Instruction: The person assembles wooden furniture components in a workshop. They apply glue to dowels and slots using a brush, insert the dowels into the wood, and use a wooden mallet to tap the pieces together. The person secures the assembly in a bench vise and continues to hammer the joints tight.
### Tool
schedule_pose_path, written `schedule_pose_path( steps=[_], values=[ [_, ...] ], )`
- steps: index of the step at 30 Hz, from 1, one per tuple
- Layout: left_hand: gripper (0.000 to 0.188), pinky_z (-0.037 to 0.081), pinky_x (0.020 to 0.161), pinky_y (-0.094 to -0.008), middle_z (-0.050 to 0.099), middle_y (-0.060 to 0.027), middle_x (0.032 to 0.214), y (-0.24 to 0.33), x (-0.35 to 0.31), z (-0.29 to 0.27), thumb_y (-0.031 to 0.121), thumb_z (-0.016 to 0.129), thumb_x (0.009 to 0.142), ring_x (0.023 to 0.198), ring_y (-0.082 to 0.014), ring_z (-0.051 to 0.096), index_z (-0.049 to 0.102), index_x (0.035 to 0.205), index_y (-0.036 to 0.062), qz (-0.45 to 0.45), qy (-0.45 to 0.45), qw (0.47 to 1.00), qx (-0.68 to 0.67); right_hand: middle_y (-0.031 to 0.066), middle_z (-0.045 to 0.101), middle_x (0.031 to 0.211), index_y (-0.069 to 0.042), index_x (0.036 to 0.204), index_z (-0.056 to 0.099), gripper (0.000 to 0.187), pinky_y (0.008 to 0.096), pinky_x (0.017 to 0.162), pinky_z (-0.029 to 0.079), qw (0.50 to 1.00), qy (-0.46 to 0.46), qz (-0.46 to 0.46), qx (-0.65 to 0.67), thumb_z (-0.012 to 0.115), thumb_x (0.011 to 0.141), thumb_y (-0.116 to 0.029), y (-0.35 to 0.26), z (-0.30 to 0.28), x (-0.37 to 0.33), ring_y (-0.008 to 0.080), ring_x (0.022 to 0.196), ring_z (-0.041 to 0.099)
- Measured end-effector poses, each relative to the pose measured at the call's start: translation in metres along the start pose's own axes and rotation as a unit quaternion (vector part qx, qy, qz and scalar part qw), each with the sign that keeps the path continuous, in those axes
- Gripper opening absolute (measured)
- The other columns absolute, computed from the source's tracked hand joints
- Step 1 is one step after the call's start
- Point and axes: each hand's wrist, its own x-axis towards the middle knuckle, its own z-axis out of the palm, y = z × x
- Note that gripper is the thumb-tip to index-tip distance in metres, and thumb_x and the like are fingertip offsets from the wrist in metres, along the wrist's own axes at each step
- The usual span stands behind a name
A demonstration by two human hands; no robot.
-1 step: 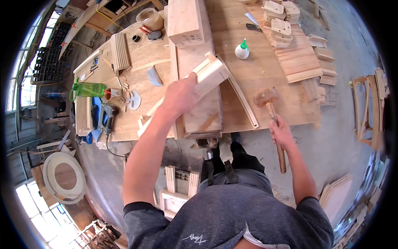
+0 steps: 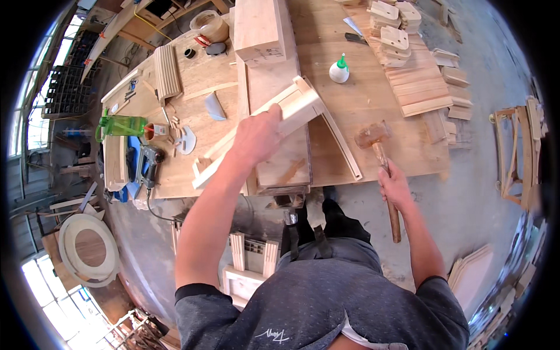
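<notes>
My left hand (image 2: 258, 135) is closed around a pale wooden frame piece (image 2: 300, 111). It lies slantwise across the bench, with short end blocks at its far right and near left ends. From under its far right end a slim wooden strip (image 2: 343, 146) runs toward the bench's front edge. To the right, my right hand (image 2: 395, 185) is wrapped around the handle of a wooden mallet (image 2: 394, 219). The mallet's worn head points away from me over the bench, apart from the frame piece.
A large timber block (image 2: 258, 32) stands beyond my left hand. A glue bottle with a green tip (image 2: 339, 71) is at the far right, near stacked shaped wood parts (image 2: 394, 44). Leftward lie a green bottle (image 2: 123, 125), a corded power tool (image 2: 151, 163) and a grooved board (image 2: 167, 73).
The wooden frame piece has tilted slightly under my left hand, so more of its near left end shows. My right hand and the mallet have hardly moved.
</notes>
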Motion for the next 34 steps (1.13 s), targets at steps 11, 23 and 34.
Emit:
schedule_pose_path(
  steps=[11,23,34],
  values=[
    [0.023,0.056,0.075,-0.0502,0.069,-0.0216,0.094,0.0,0.005,0.068,0.009,0.068,0.086,0.085,-0.0426,0.07,0.052,0.102,0.0046,0.019,0.092,0.995,0.033,0.0252,0.072,0.107,-0.008,0.153,0.043,0.058,0.0473,0.078,0.057,0.854,0.066,-0.404,-0.321,0.063,0.1,-0.019,-0.099,0.068,-0.006,0.0493,0.092,0.068],
    [0.023,0.056,0.075,-0.0514,0.069,-0.0238,0.088,-0.006,0.008,0.075,0.006,0.064,0.084,0.082,-0.0448,0.07,0.052,0.104,0.0023,0.049,0.114,0.992,0.016,0.0332,0.068,0.105,-0.009,0.15,0.034,0.056,0.0567,0.079,0.054,0.873,0.056,-0.316,-0.368,0.059,0.101,-0.022,-0.117,0.068,-0.007,0.0508,0.093,0.067],
    [0.031,0.055,0.084,-0.0537,0.069,-0.0247,0.104,-0.017,-0.008,0.061,0.019,0.07,0.087,0.096,-0.0437,0.069,0.053,0.109,0.0048,-0.013,0.138,0.99,0.003,0.0171,0.072,0.117,-0.011,0.149,0.046,0.05,0.0455,0.078,0.056,0.96,-0.021,-0.154,-0.234,0.057,0.101,-0.016,-0.066,0.02,0.004,0.0342,0.084,0.071]
  ],
)
